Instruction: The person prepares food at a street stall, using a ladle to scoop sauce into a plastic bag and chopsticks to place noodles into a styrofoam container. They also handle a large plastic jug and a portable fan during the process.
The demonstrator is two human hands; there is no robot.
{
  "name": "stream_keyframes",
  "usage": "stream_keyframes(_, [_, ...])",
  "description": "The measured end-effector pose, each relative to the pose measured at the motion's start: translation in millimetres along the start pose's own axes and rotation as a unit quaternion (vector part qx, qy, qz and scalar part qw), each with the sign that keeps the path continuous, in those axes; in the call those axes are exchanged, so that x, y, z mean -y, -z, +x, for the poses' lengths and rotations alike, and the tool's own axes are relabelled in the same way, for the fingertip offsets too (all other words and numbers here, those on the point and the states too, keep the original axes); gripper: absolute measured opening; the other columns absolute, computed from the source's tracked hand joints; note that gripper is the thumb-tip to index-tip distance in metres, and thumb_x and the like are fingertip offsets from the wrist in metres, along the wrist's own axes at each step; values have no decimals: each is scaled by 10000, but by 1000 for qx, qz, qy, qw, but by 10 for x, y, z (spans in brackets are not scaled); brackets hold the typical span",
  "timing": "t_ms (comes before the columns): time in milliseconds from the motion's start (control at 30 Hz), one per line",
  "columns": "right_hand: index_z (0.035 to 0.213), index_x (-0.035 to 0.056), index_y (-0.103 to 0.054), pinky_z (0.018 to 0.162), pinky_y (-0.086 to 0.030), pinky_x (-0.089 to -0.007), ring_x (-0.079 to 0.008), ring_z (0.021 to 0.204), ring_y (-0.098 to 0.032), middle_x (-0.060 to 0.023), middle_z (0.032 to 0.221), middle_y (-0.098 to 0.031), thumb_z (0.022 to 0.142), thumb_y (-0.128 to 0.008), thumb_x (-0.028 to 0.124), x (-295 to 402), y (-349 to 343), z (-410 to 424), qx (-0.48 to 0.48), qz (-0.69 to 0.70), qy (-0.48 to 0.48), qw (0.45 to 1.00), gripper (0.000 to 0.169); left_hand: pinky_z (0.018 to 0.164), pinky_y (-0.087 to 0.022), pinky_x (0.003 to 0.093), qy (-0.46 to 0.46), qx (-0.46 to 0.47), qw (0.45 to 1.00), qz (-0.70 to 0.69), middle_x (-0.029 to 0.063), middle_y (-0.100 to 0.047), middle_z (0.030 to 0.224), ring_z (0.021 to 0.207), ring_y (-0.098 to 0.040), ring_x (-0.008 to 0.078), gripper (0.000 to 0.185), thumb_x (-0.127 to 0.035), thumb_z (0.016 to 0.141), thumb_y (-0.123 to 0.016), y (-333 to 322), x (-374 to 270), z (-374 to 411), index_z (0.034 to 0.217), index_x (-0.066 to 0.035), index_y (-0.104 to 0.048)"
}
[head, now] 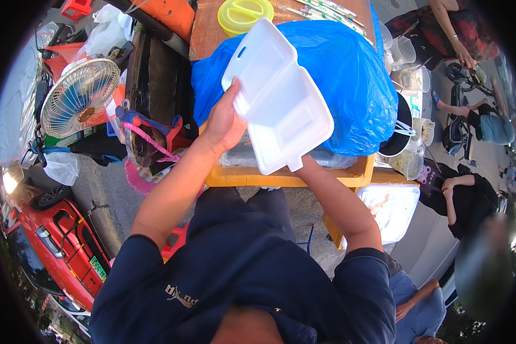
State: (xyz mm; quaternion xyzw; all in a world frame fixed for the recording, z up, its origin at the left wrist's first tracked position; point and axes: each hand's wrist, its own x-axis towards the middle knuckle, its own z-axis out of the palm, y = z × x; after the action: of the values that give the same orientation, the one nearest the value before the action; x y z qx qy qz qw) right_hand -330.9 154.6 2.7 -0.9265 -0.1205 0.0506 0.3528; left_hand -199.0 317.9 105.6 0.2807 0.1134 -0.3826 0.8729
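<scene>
A white foam clamshell container (pixel 279 101) is held opened out flat, its lid half tilted up and away and its deeper half nearer me. My left hand (pixel 228 116) grips the container's left edge, thumb on top and fingers underneath. My right forearm runs up to the container's near corner; only the wrist of my right hand (pixel 304 167) shows, and the fingers are hidden beneath the foam. Behind the container, a large blue plastic bag (pixel 348 81) covers much of the stand. Clear plastic film (pixel 331 160) lies under it at the yellow front frame (pixel 284 178).
A yellow round lidded tub (pixel 245 15) and wrapped chopsticks (pixel 331 13) sit on the wooden top. Clear plastic tubs (pixel 406 163) and a dark pot (pixel 397 129) line the right side. At left stand a fan (pixel 81 99) and a red vehicle (pixel 56 245). Several people are at right.
</scene>
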Motion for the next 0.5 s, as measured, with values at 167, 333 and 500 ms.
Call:
stream_keyframes(167, [1476, 123, -427, 1125, -353, -475, -336, 1360, -443, -154, 1485, -462, 1006, -551, 283, -645, 785, -76, -19, -220, -54, 974, 512, 1103, -375, 493, -88, -71, 993, 18, 62, -523, 1469, 1349, -488, 251, 589, -497, 1024, -491, 86, 111, 685, 1485, -138, -421])
stream_keyframes(333, [1333, 109, -514, 1032, -411, -435, -312, 1228, -516, -145, 1346, -535, 959, -601, 219, -1114, 741, 38, -93, -66, -177, 978, 400, 1025, -456, 505, 21, -23, 982, 189, 104, -597, 1402, 1275, -573, 265, 545, -463, 1055, -434, -347, -347, 709, 1464, -104, -462])
stream_keyframes(500, [1189, 94, -601, 939, -469, -395, -289, 1096, -589, -136, 1208, -609, 911, -651, 155, -1282, 653, 230, -140, -1, -218, 966, 289, 1024, -489, 470, 15, 30, 968, 250, 107, -614, 1374, 1237, -606, 273, 522, -443, 1059, -430, -355, -551, 858, 1437, -87, -482])
